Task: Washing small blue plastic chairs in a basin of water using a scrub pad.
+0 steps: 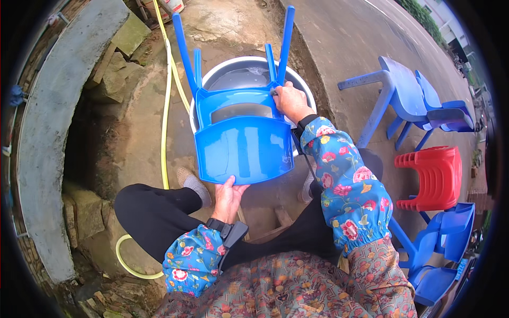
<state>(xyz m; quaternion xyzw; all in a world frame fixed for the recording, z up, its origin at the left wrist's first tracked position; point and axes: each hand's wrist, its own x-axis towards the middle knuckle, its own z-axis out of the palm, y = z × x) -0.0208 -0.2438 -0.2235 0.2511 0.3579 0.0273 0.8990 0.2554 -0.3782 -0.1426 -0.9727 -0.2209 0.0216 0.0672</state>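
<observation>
A blue plastic chair (244, 149) is tipped over a round basin (306, 85) with a pale rim, its legs pointing away from me. Wet shine covers its backrest. My left hand (228, 198) grips the near edge of that backrest, thumb on top. Beside the seat and the base of a right-hand leg, my right hand (293, 101) presses a small grey scouring pad (273, 91) to the plastic. Most of the pad is hidden by the fingers. Dark water (234, 79) with some suds shows in the basin beyond the seat.
A yellow hose (166, 119) runs along the ground at left. Blue chairs (405, 95) lie on the pavement at right, near stacked red plastic stools (431, 179) and more blue chairs (433, 246). A concrete ledge (43, 139) and rough stones (115, 75) border the left side.
</observation>
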